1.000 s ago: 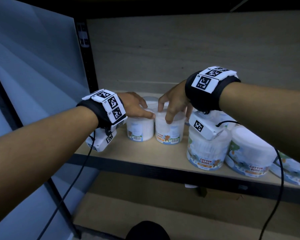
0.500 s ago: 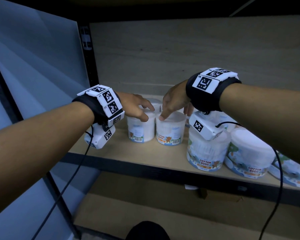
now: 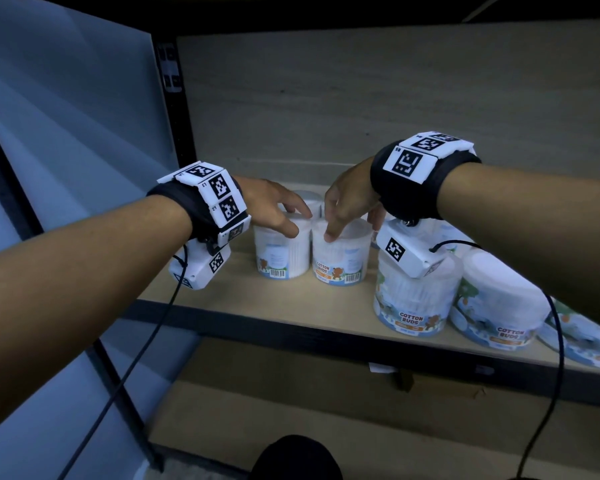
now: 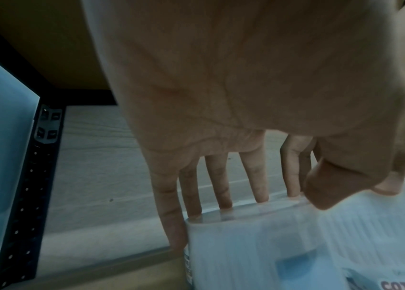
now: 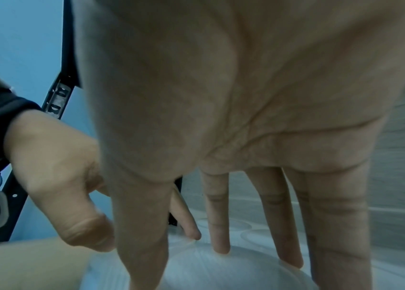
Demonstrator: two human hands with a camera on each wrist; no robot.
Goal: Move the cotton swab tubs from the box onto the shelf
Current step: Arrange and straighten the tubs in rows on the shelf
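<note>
Two small cotton swab tubs stand side by side on the wooden shelf [image 3: 243, 299], the left tub [image 3: 281, 254] and the right tub [image 3: 338, 261]. My left hand [image 3: 297, 221] hovers over the left tub [image 4: 258, 245], with straight, spread fingers [image 4: 261, 192] touching its far rim and the thumb at the near edge. My right hand [image 3: 352, 228] rests straight fingertips [image 5: 221, 247] on the right tub's lid [image 5: 221, 274]. Neither hand grips a tub. The box is out of view.
Larger cotton bud tubs [image 3: 413, 299] [image 3: 496, 310] stand at the shelf's front right, one under my right wrist. Another tub lid [image 3: 309, 197] shows behind the pair. A black upright post [image 3: 174, 133] bounds the shelf's left end. A lower shelf [image 3: 291, 427] lies beneath.
Both hands let go of the tubs' sides and rose, so only the fingertips touch the lids now. The two small tubs stay where they stood.
</note>
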